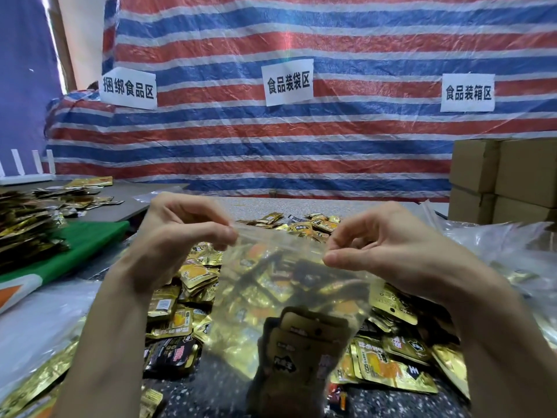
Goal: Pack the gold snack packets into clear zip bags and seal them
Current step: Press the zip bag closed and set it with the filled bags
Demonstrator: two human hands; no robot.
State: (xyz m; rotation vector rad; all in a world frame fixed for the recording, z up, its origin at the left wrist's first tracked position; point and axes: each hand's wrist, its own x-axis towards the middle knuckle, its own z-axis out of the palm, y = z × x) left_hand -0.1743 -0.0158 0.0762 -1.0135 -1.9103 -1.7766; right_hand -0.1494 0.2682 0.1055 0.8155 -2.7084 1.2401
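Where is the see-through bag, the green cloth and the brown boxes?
clear zip bag (280,241), head view, on its top zip strip.
green cloth (90,239), head view, on its flat middle.
cardboard boxes (524,173), head view, on the upper box's front.

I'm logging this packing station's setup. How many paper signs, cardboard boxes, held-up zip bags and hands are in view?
Paper signs: 3
Cardboard boxes: 4
Clear zip bag, held up: 1
Hands pinching its top edge: 2, left hand and right hand
Total: 10
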